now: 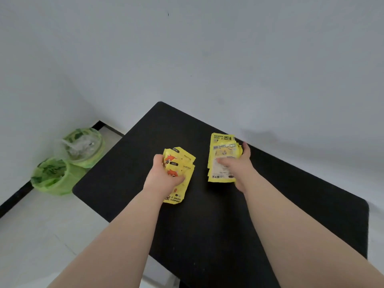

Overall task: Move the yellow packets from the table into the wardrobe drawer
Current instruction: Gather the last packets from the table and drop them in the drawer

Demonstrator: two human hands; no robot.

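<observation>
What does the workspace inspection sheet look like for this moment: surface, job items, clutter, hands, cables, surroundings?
Surface: black table, matte, with rounded corners; bare apart from the packets.
Job's things: two bunches of yellow packets, the left bunch showing printed fronts, the right bunch showing text backs. Whether they are lifted off the table cannot be told. No wardrobe drawer in view.
Clutter: nothing seen on the table.
Hands: left hand closed on the left bunch; right hand closed on the right bunch.
Cables: nothing seen.
Surroundings: plain white wall; two bins lined with green bags on the pale floor, left of the table.
</observation>
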